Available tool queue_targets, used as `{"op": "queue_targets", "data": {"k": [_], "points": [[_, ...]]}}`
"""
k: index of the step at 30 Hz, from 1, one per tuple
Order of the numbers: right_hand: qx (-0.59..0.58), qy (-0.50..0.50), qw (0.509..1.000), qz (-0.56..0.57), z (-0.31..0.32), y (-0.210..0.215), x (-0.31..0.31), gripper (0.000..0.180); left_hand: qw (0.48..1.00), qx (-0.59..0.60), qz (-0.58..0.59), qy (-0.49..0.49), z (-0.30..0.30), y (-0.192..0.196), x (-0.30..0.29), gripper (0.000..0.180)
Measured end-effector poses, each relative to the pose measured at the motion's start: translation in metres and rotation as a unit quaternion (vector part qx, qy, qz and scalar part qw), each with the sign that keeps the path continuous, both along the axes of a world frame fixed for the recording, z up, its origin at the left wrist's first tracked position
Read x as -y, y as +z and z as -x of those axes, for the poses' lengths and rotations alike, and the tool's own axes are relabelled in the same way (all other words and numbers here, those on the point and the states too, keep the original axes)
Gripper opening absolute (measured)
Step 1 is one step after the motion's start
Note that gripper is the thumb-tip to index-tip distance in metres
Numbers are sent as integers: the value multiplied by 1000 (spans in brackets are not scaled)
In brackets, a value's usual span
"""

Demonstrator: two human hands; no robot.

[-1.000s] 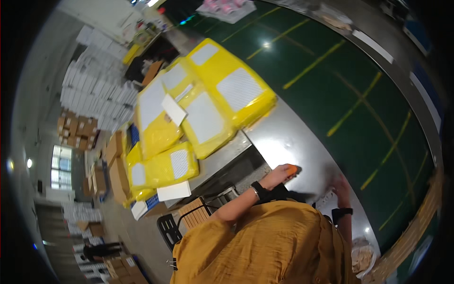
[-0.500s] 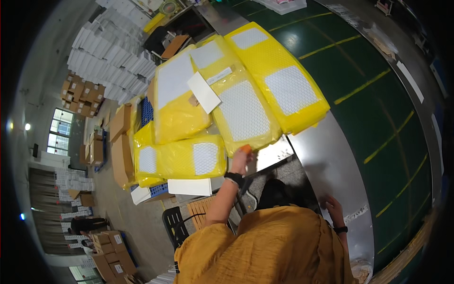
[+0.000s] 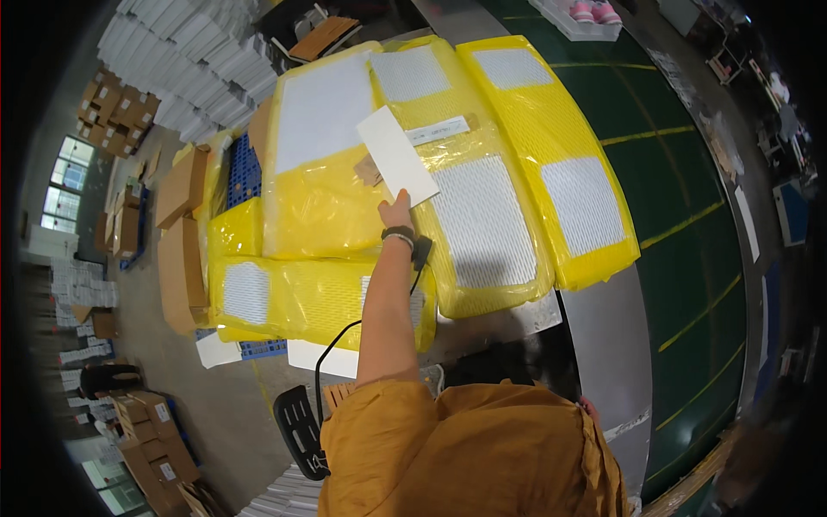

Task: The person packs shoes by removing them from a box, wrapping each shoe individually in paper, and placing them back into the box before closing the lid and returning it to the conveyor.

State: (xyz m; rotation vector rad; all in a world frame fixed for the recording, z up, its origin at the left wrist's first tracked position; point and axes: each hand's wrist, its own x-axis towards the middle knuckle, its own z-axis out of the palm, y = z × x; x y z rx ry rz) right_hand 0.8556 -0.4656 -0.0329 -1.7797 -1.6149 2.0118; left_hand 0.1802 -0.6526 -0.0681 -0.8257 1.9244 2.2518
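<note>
My left hand reaches forward over the yellow packs, its fingers closed at the near end of a flat white rectangular board. That board lies slanted across a yellow plastic-wrapped pack and its neighbour with a white textured panel. A small brown piece sticks out beside it, and a white label strip lies to its right. Only a sliver of my right hand shows past my clothing, low by the metal edge; its fingers are hidden.
Another yellow pack lies along the green conveyor belt, with a metal rim between. Brown cartons and a blue pallet stand left. A black chair back is near me. Pink shoes sit in a clear tray beyond.
My left hand has moved forward from the front edge of the packs to the white board. The orange thing at its fingertips no longer shows. My right hand has mostly gone behind my clothing.
</note>
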Motion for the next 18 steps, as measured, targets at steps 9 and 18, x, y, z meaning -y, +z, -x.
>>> {"op": "queue_targets", "data": {"k": [9,18], "points": [[12,-37,998,57,-22,-22,-18,33,988,-107,96,-64,21,5,-11,19],[9,0,999,52,-8,-30,-18,32,975,-36,24,216,-1,24,98,27]]}}
